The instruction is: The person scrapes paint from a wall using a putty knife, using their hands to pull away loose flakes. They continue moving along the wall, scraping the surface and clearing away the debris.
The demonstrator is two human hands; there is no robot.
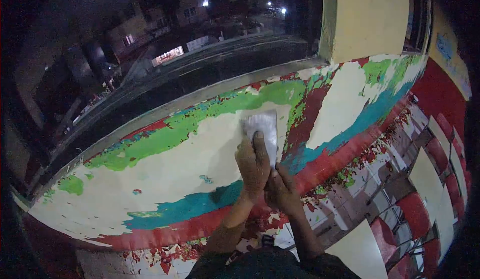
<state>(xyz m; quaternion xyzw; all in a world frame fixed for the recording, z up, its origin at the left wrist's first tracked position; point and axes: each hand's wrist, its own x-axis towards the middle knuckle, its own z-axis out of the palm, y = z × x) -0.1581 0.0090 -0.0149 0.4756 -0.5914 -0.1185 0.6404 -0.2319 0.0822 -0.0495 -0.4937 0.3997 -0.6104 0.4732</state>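
A broad metal paint scraper [266,126] lies against the wall [175,171], its wide edge toward the window above. My left hand [251,164] is closed on the left side of the scraper, thumb on the blade face. Lower down, my right hand [280,188] is closed around its handle end, most of which the fingers hide. Green paint [165,141] clings in a ragged band above the bare cream patch around the blade. A dark red strip [311,114] of paint stands just right of it, and teal paint [192,206] runs along below.
Paint flakes [165,259] litter the tiled floor at the wall's foot. Red chairs [414,214] and cream tabletops [357,251] stand at the right. Along the wall's top runs a window ledge [220,86], with a dark night street beyond the glass.
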